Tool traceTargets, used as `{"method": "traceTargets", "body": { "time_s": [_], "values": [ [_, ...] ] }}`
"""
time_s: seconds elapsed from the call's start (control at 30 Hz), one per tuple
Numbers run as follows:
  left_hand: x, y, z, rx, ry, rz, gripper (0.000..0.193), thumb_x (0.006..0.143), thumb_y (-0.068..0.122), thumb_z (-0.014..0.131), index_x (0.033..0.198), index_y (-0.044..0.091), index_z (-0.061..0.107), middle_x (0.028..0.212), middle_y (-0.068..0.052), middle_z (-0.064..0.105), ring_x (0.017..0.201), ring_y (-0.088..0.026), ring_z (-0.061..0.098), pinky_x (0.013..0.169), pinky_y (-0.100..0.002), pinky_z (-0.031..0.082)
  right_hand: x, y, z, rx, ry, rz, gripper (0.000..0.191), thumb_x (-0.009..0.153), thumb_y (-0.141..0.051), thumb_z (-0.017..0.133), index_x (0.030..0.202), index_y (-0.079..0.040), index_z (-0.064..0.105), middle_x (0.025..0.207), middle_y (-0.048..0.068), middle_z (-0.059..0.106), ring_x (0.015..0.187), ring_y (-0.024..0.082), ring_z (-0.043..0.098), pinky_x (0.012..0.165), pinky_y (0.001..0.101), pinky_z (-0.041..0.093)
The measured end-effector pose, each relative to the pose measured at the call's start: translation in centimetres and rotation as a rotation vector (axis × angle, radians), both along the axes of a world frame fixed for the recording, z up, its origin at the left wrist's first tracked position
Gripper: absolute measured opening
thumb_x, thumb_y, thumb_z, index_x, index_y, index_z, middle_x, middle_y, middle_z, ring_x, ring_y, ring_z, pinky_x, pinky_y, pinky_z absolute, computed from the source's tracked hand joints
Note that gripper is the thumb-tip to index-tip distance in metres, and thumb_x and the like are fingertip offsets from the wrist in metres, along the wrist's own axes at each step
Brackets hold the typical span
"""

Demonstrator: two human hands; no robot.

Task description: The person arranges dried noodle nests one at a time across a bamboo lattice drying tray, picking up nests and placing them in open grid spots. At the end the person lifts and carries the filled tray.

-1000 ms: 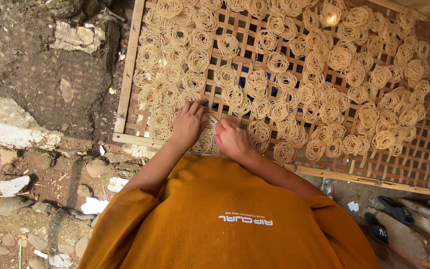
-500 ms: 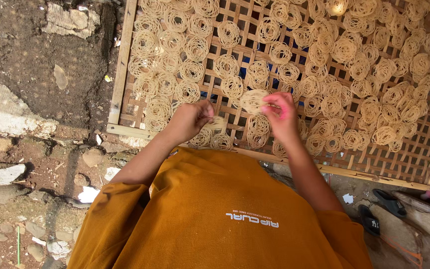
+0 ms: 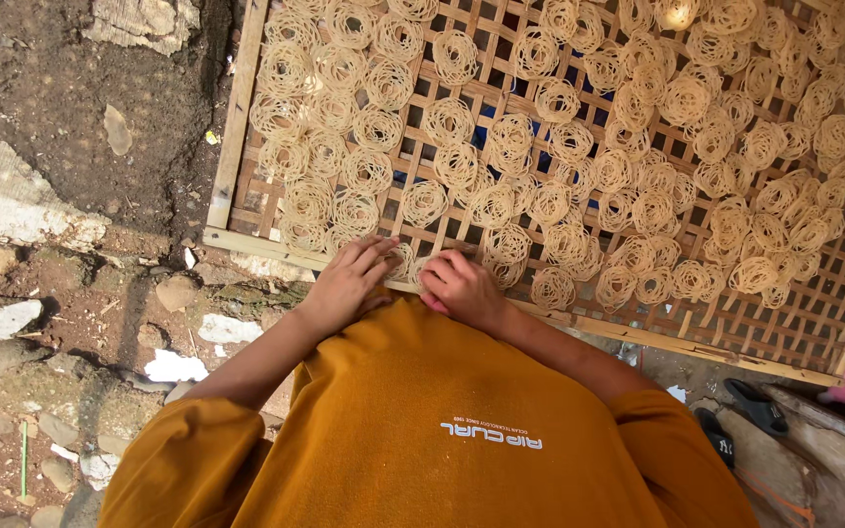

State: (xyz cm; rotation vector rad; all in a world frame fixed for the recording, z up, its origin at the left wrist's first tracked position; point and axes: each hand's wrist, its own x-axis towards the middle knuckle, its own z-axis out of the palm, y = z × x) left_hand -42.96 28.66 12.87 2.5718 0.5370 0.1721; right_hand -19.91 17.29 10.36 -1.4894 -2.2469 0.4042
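A pale noodle coil (image 3: 405, 260) is lying between both hands at the lattice tray's (image 3: 246, 241) near edge; the left hand (image 3: 349, 279) is resting flat, fingers spread, while the right hand (image 3: 459, 284) is curling over it, fingertips hidden.

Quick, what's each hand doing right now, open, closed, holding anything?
Left hand: open, fingers flat on the lattice tray's near edge, holding nothing.
Right hand: fingers curled at a noodle coil; cannot tell whether it grips one.
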Motion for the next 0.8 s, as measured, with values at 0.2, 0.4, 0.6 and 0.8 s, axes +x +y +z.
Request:
{"method": "traceTargets", "body": {
  "time_s": [0.2,0.4,0.6,0.8],
  "values": [
    [-1.9,0.9,-2.8,0.089,-0.115,-0.05,0.048,0.088,0.032,0.067,0.133,0.017,0.065,0.145,0.0,0.056,0.135,-0.025,0.051,0.112,-0.04,0.041,0.4,-1.0,-2.8,0.078,0.084,0.024,0.013,0.085,-0.01,0.075,0.078,-0.009,0.064,0.082,0.004,0.065,0.076,0.019,0.066,0.065,0.0332,0.059],
    [-1.6,1.3,-3.0,0.185,-0.14,-0.042,0.03,0.094,0.034,0.065,0.117,0.016,0.072,0.13,0.005,0.066,0.127,-0.017,0.058,0.108,-0.035,0.046,2.2,-0.3,-1.1,-0.009,0.459,-0.163,0.015,0.083,0.002,0.07,0.08,-0.008,0.059,0.084,0.002,0.063,0.072,0.012,0.063,0.059,0.0288,0.056],
    [-1.5,0.9,-3.1,0.426,-0.096,-0.088,0.031,0.098,0.032,0.064,0.122,0.016,0.072,0.115,0.003,0.066,0.117,-0.016,0.06,0.11,-0.035,0.046,3.5,1.2,2.4,-0.083,0.402,-0.096,0.024,0.082,-0.019,0.079,0.096,-0.004,0.066,0.096,0.006,0.064,0.087,0.019,0.065,0.071,0.0329,0.059],
    [-1.6,0.8,-3.1,0.446,-0.177,-0.059,0.03,0.097,0.032,0.065,0.121,0.015,0.072,0.118,0.004,0.066,0.118,-0.013,0.063,0.106,-0.033,0.049,1.3,0.5,0.2,-0.058,0.18,0.069,0.015,0.09,-0.019,0.076,0.097,-0.006,0.072,0.093,0.004,0.068,0.087,0.023,0.062,0.073,0.0351,0.056]
  ]
}}
